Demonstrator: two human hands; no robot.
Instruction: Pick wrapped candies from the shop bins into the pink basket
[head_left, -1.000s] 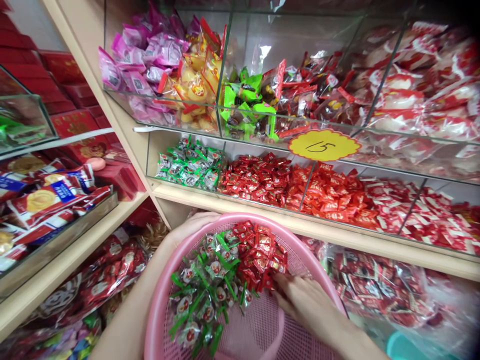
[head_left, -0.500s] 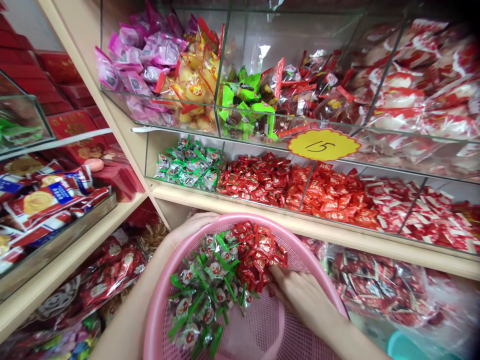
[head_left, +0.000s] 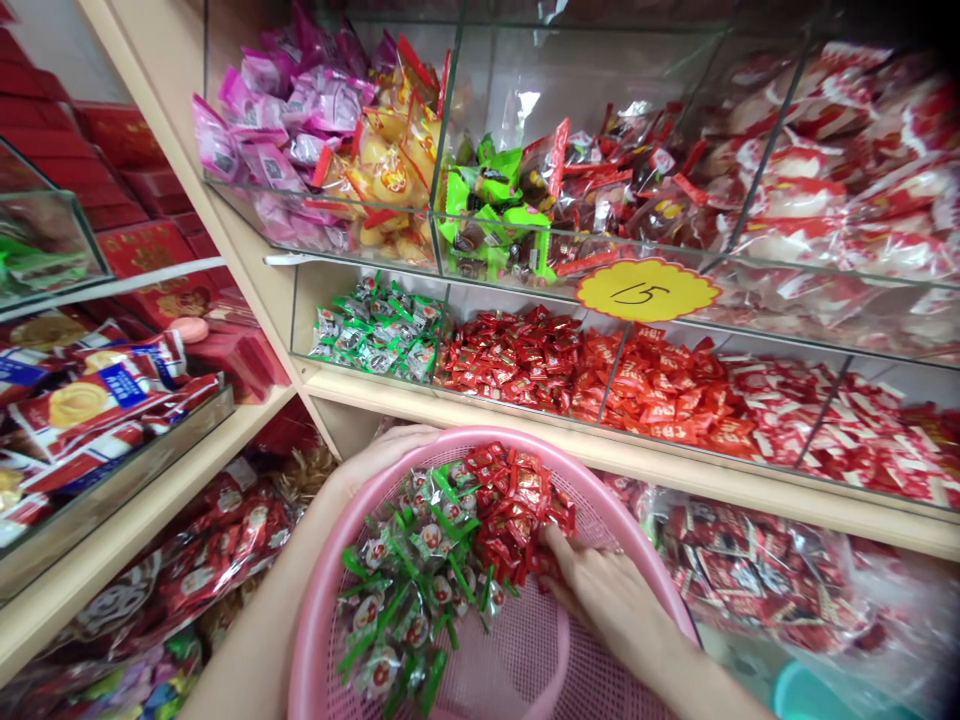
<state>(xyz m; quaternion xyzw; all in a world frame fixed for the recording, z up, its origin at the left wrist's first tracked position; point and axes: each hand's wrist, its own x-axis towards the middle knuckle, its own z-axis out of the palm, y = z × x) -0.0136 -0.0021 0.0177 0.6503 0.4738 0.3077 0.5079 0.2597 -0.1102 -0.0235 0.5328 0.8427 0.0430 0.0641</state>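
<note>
Pink mesh basket: It filled the bottom centre of the frame, its open top tipped into view just below the front edge of a wooden shelf (head_left: 360, 392); the basket (head_left: 484, 665) seemed angled so its contents could be seen and reached.
Left hand: At the upper left of the rim, the left hand (head_left: 394, 447) lay along the outside, probably to steady it. Its fingers were largely hidden, so how firmly they closed could not be told.
Right hand: Reaching in from the lower right, the right hand (head_left: 604, 590) had its fingers bent and close together, tips against the red sweets. Whether they pinched one could not be told.
Red-wrapped sweets: These glossy red-wrapped sweets (head_left: 517, 500) were heaped inside the basket at its upper middle, beside the green pile, perhaps so that each kind stayed apart.
Green-ended sweets: Clear-wrapped sweets with green ends (head_left: 431, 540) spread down the basket's left side, leaving its lower middle bare.
Clear-walled bins: Across the centre and right, low walls held sweets sorted by kind: green and silver (head_left: 382, 335), dark red (head_left: 517, 358), then orange-red (head_left: 667, 395).
Yellow label: Handwritten "15", the label (head_left: 647, 290) hung right of centre on the upper bins' front, presumably to be easily read.
</note>
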